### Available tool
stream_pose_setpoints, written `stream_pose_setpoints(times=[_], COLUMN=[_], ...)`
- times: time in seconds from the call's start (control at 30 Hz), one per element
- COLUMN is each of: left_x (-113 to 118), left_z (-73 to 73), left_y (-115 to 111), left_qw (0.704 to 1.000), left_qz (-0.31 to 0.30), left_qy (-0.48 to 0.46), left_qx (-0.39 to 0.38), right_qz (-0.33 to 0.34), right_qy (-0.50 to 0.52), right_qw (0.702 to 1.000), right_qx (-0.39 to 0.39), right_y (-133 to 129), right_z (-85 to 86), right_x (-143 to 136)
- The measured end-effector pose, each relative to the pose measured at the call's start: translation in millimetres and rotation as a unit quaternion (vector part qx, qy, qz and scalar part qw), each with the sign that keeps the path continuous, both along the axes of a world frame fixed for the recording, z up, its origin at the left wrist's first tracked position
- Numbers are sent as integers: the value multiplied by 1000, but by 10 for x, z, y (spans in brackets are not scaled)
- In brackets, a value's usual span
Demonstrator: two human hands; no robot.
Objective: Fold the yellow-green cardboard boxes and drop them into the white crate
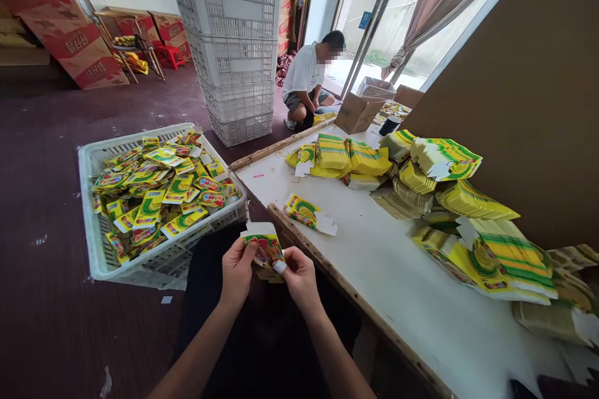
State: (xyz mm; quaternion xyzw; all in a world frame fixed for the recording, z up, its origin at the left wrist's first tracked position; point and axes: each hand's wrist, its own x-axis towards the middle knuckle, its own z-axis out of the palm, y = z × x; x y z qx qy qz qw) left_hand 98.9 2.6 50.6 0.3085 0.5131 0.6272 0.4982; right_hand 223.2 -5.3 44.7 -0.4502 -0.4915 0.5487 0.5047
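Note:
Above my lap, both hands grip a small yellow, green and red printed carton (263,248) with a white flap standing up at its top. My left hand (238,268) pinches its left side, thumb across the printed face. On the right edge is my right hand (297,271), its thumb wrapped in something white. One flat carton (306,214) lies alone on the white tabletop (374,262), just beyond my right hand. To the left stands a white plastic crate (161,277) heaped with many small folded cartons (152,206).
Bundles of flat cartons (505,255) are piled along the table's right side. A tall stack of white crates (238,43) rises behind the filled one. Past the table's far end a person (306,78) squats near an open cardboard box (358,113). A wooden strip (355,296) edges the table.

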Motion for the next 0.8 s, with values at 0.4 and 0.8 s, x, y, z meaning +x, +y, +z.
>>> stream_pose_setpoints(times=[0.4, 0.8], left_x=[-310, -25], left_z=[178, -71], left_y=[-14, -235], left_qw=[904, 873], left_qz=[-293, -314], left_qy=[309, 354], left_qx=[35, 114], right_qz=[-3, 128], right_qy=[-385, 75], right_qw=[840, 986], right_qx=[382, -73], right_y=[-83, -89], right_z=[54, -131], right_x=[299, 169])
